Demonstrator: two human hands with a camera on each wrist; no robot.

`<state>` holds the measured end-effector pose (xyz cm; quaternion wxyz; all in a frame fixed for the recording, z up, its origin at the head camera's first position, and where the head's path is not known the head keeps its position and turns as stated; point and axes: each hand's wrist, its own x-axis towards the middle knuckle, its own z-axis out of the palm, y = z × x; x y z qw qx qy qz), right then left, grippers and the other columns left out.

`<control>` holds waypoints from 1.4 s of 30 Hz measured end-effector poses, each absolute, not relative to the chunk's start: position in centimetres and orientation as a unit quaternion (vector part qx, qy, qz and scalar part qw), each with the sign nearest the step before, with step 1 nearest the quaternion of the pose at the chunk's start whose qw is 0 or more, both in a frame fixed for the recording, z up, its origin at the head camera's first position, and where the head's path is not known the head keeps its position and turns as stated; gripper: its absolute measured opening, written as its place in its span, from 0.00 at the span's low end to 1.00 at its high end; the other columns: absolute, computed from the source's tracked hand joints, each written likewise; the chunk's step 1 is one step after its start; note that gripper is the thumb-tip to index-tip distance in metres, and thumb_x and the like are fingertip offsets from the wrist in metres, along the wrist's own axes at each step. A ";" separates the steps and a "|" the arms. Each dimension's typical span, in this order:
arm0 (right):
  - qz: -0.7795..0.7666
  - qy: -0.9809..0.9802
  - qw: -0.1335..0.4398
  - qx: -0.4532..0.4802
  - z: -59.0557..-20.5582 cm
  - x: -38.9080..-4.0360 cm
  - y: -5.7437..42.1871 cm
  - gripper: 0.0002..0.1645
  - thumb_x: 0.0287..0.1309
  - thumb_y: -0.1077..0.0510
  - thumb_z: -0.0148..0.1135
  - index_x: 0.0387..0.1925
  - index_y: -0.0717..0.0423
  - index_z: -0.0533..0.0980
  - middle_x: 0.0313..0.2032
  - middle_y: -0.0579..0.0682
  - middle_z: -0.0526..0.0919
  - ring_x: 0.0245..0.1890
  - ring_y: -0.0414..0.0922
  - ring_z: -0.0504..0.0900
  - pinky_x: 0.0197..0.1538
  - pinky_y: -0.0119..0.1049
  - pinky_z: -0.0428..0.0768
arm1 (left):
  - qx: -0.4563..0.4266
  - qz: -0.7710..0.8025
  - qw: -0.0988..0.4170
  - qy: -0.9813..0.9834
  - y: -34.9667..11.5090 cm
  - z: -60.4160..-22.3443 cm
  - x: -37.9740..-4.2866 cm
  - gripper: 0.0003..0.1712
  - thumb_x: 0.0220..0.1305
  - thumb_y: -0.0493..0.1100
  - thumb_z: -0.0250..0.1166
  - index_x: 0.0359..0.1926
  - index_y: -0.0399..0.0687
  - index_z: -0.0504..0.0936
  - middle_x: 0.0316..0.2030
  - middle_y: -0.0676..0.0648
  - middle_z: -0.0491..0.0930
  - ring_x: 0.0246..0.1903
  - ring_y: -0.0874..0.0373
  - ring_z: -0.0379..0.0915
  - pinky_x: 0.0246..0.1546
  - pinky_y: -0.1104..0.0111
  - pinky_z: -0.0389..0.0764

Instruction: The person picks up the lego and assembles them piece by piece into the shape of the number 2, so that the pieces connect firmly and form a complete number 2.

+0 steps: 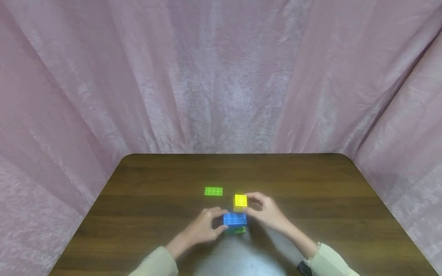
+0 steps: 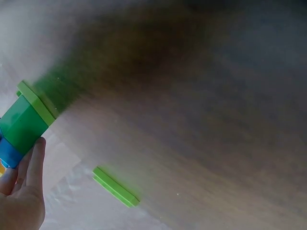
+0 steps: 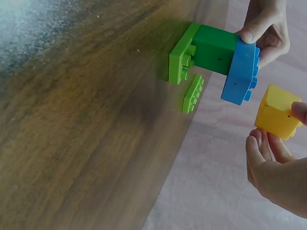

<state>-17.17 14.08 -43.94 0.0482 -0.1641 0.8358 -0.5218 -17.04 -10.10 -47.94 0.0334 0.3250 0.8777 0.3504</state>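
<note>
Above the table, left hand pinches crosswise blue brick, right hand yellow block, studs up.

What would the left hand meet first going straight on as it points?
The blue brick; the left hand already has it between thumb and fingers. Past it, the yellow block in the right hand looks next, but that seems held higher, so contact is uncertain.

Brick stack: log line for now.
stack: blue brick on green brick on lime base | left hand: grips blue brick | right hand: holds yellow brick apart from stack | loose lime plate: on table
</note>
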 end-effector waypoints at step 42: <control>-0.495 0.840 0.065 -0.210 -45.7 -16.3 14.3 0.26 0.55 0.57 0.66 0.55 0.65 0.74 0.53 0.63 0.81 0.53 0.61 0.81 0.57 0.53 0.81 | 0.336 0.369 0.044 0.865 -10.1 -47.9 -17.3 0.20 0.60 0.39 0.67 0.54 0.41 0.80 0.39 0.51 0.83 0.41 0.65 0.78 0.54 0.66 0.83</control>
